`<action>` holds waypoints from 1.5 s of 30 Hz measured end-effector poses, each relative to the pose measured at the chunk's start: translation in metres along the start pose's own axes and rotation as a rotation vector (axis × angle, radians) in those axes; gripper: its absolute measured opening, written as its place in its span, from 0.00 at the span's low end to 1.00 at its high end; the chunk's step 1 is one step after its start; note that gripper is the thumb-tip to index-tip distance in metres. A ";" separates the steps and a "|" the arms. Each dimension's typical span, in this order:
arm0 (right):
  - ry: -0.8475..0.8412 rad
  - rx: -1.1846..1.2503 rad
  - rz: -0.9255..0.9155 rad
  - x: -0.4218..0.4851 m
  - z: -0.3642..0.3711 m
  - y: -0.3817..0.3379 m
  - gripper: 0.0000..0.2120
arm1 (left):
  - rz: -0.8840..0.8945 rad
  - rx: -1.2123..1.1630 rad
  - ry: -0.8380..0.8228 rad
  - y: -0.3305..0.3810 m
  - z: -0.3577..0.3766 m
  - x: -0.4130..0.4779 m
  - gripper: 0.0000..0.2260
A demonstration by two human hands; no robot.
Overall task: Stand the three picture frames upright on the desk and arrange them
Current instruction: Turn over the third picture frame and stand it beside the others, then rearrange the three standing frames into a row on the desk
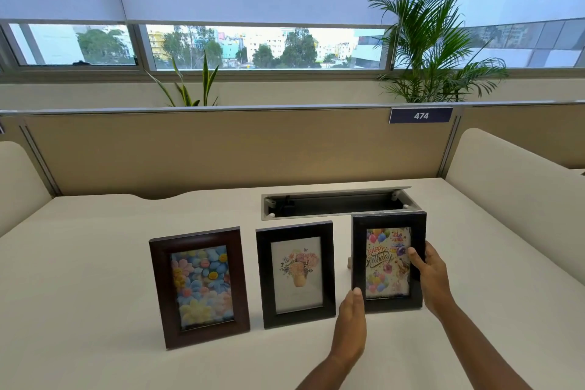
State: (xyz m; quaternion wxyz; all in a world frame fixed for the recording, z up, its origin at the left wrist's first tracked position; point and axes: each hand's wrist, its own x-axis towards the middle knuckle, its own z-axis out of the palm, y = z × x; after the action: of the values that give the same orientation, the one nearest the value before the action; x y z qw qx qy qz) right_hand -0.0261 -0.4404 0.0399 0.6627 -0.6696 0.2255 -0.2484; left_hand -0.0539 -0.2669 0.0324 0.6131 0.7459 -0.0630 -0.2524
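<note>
Three dark-framed pictures stand upright in a row on the white desk (79, 279). The left frame (198, 286) shows colourful felt flowers. The middle frame (296, 274) shows a vase of flowers on white. The right frame (388, 263) shows a "Happy Birthday" card with balloons. My right hand (430, 275) grips the right frame's right edge, thumb on its front. My left hand (349, 326) is flat and upright, fingertips touching that frame's lower left corner, in the gap beside the middle frame.
An open cable tray (335, 204) is sunk into the desk right behind the middle and right frames. A beige partition (221, 149) with a "474" label closes off the back. Cream side panels flank the desk, and plants stand behind the partition.
</note>
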 end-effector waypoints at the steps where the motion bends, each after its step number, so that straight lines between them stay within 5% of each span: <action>1: -0.009 -0.008 0.004 0.001 0.000 -0.001 0.15 | 0.002 0.006 0.000 0.000 0.000 0.000 0.23; 13: -0.037 -0.170 -0.021 0.000 -0.006 -0.003 0.20 | 0.029 0.071 -0.016 0.001 -0.004 -0.007 0.22; 20: 0.494 -0.206 -0.358 -0.003 0.000 -0.027 0.14 | 0.220 0.229 0.082 0.008 -0.013 -0.016 0.18; 24: 0.592 -0.149 -0.532 -0.005 0.020 -0.062 0.12 | 0.452 0.227 0.228 0.031 -0.029 -0.024 0.13; 32: 0.412 -0.097 -0.719 -0.038 0.093 -0.104 0.11 | 0.825 0.330 0.512 0.073 -0.086 -0.030 0.13; 45: -0.035 -0.120 -0.726 -0.134 0.197 -0.058 0.12 | 0.759 0.677 0.961 0.039 -0.182 -0.034 0.23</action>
State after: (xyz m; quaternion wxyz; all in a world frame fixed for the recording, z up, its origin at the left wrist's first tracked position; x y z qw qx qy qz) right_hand -0.0070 -0.2020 0.0940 0.4949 -0.7477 -0.0240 -0.4421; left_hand 0.0075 -0.1021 0.1018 0.3528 0.8513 -0.1160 0.3706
